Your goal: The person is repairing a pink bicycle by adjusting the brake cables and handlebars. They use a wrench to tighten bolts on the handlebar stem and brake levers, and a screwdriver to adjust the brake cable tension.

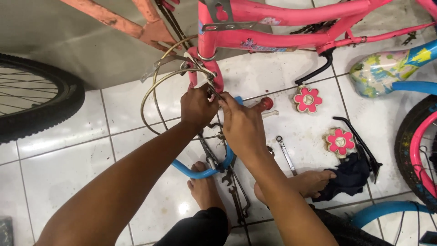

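Both hands meet at the lower end of the pink bicycle frame [255, 27]: the left hand [198, 107] is closed around the small metal fitting [200, 68] where the looped brake cable [152, 98] ends, apparently steadying it, while the right hand [241, 123] pinches a thin tool or part just beside it; what exactly it grips is hidden. On the tiled floor [68, 150] beneath lie wrenches [287, 155], a blue handlebar [205, 171], two flower-shaped pedals [308, 99] and a dark rag [348, 177], all within reach of the person's bare feet.
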